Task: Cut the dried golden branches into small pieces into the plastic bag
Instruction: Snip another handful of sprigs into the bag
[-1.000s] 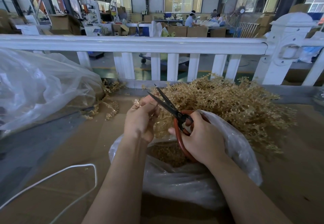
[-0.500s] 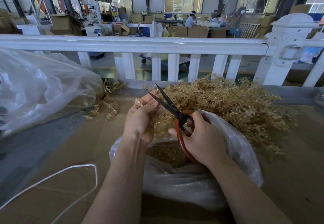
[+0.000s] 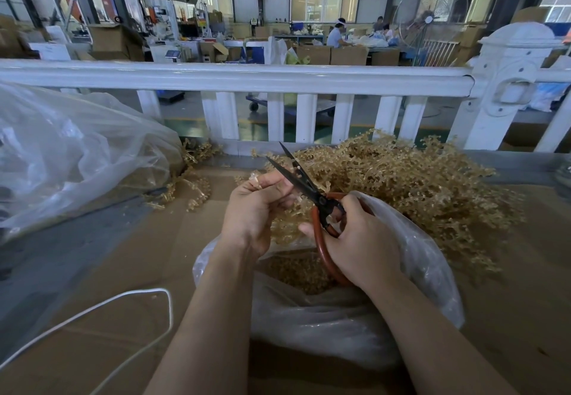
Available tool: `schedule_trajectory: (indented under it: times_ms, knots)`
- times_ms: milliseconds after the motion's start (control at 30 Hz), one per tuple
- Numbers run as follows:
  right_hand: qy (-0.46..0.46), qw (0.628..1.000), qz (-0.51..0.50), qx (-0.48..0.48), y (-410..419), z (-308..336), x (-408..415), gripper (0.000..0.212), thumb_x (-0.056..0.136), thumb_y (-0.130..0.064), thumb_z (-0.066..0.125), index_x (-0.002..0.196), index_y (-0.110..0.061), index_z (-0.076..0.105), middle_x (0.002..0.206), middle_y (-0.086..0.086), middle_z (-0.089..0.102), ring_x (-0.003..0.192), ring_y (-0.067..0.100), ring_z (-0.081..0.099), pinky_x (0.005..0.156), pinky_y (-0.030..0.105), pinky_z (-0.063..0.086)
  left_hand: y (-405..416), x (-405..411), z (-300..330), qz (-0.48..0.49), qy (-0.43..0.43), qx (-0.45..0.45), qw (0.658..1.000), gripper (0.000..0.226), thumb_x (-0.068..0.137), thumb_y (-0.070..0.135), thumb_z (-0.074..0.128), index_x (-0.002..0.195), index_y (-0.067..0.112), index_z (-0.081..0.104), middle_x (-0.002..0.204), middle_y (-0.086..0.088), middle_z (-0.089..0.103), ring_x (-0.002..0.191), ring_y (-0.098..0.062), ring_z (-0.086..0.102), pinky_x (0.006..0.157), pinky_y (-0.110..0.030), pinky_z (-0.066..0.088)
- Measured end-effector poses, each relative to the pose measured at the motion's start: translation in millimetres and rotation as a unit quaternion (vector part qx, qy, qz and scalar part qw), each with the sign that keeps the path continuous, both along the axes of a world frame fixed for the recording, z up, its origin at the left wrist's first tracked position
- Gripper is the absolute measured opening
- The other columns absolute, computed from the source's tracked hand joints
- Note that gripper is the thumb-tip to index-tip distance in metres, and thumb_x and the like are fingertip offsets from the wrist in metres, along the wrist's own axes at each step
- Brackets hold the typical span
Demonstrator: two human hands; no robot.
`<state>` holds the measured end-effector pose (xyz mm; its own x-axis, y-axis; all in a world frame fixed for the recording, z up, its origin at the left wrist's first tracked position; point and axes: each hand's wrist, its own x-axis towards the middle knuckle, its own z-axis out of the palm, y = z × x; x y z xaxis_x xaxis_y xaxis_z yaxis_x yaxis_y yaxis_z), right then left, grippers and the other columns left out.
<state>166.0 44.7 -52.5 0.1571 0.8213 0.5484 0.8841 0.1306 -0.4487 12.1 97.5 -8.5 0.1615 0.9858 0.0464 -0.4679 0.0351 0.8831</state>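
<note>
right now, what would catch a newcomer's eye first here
Probably the open scissors at the centre, red handles in the right hand, blades beside the sprig pinched by the left hand. Next, the big heap of golden branches behind, below the white fence. The plastic bag of cut pieces sits under both hands.

The desk (image 3: pixel 92 271) is covered in matt brown cardboard, with a duller grey strip along its left side. The plastic bag (image 3: pixel 340 326) is made of thin, cloudy film, creased and faintly glossy; a larger bag (image 3: pixel 77 160) of the same crinkled film is seen at the left. The dried golden branches (image 3: pixel 417 184) look rough, brittle and matt. The scissors (image 3: pixel 312 197) have dark, dull metal blades and smooth red-brown handles. The fence (image 3: pixel 234 76) is finished in glossy white.
</note>
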Motion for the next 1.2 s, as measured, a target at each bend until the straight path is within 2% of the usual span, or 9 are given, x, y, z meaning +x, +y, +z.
schedule_trajectory:
  times_ms: [167,267,500,600,667,733,933,1067,1200]
  knots:
    - [-0.003,1.000,0.002,0.012,-0.1,2.1,0.5,0.064,0.069,-0.087,0.040,0.093,-0.028,0.045,0.081,-0.018,0.057,0.070,0.006,0.059,0.057,0.028,0.054,1.5,-0.3,-1.3,-0.012,-0.005,-0.006,1.000,0.015,0.087,-0.008,0.060,0.082,0.004,0.068,0.065,-0.002,0.070,0.056,-0.009,0.065,0.059,-0.018,0.053]
    - [-0.006,1.000,-0.002,0.018,-1.2,2.0,-0.4,0.064,0.070,-0.087,0.041,0.090,-0.027,0.046,0.073,-0.019,0.052,0.064,0.006,0.056,0.054,0.029,0.053,3.1,-1.0,-3.0,-0.020,-0.015,-0.009,1.000,0.013,0.085,-0.007,0.061,0.083,0.004,0.068,0.067,-0.001,0.071,0.057,-0.009,0.065,0.062,-0.020,0.053]
    - [-0.014,0.999,-0.014,0.032,-3.5,4.2,-1.1,0.063,0.071,-0.087,0.043,0.086,-0.026,0.048,0.061,-0.023,0.040,0.054,0.001,0.045,0.047,0.018,0.035,5.0,-0.2,-5.1,-0.043,-0.046,-0.018,0.998,0.015,0.071,0.001,0.067,0.086,0.003,0.067,0.069,-0.002,0.071,0.058,-0.009,0.064,0.059,-0.018,0.054]
    - [-0.015,0.999,-0.021,0.035,-4.4,5.0,-1.3,0.064,0.071,-0.085,0.047,0.087,-0.024,0.050,0.059,-0.023,0.038,0.053,0.000,0.043,0.046,0.016,0.031,6.2,0.0,-6.5,-0.053,-0.050,-0.025,0.997,0.011,0.071,0.002,0.067,0.080,0.006,0.067,0.065,-0.001,0.068,0.056,-0.009,0.062,0.059,-0.018,0.054]
    - [-0.021,0.998,-0.030,0.048,-5.6,7.5,-2.0,0.062,0.072,-0.082,0.051,0.086,-0.022,0.051,0.060,-0.022,0.039,0.052,0.001,0.041,0.044,0.013,0.024,5.8,-0.1,-6.0,-0.064,-0.060,-0.026,0.996,0.010,0.069,0.003,0.067,0.066,0.012,0.069,0.061,-0.001,0.065,0.054,-0.009,0.061,0.058,-0.018,0.054]
    - [-0.027,0.997,-0.038,0.066,-6.5,9.4,-3.5,0.062,0.073,-0.080,0.055,0.085,-0.019,0.053,0.064,-0.020,0.045,0.050,0.004,0.044,0.043,0.013,0.023,6.3,-0.3,-6.2,-0.073,-0.066,-0.026,0.995,0.019,0.071,0.002,0.065,0.058,0.015,0.068,0.058,0.000,0.063,0.055,-0.010,0.061,0.058,-0.018,0.054]
    - [-0.031,0.994,-0.050,0.093,-6.8,10.4,-6.5,0.067,0.072,-0.082,0.048,0.086,-0.017,0.054,0.072,-0.017,0.049,0.060,0.014,0.063,0.047,0.019,0.033,7.0,1.0,-8.4,-0.076,-0.066,-0.024,0.995,0.026,0.088,-0.006,0.056,0.068,0.010,0.058,0.057,0.000,0.059,0.054,-0.010,0.060,0.059,-0.019,0.054]
    - [-0.038,0.994,-0.056,0.081,-6.1,9.1,-4.0,0.068,0.071,-0.083,0.048,0.086,-0.017,0.054,0.073,-0.013,0.060,0.061,0.013,0.063,0.046,0.019,0.032,4.5,-0.2,-6.6,-0.081,-0.042,0.042,0.995,0.020,0.073,0.004,0.067,0.059,0.018,0.070,0.062,0.000,0.062,0.057,-0.011,0.058,0.061,-0.020,0.053]
    - [-0.032,0.996,-0.056,0.064,-7.3,11.2,-2.2,0.062,0.071,-0.079,0.058,0.085,-0.019,0.051,0.070,-0.019,0.047,0.053,0.002,0.042,0.046,0.010,0.018,6.1,-4.9,-6.9,-0.026,0.049,0.147,0.988,0.019,0.080,0.002,0.072,0.072,0.018,0.078,0.071,-0.007,0.069,0.062,-0.015,0.057,0.063,-0.023,0.052]
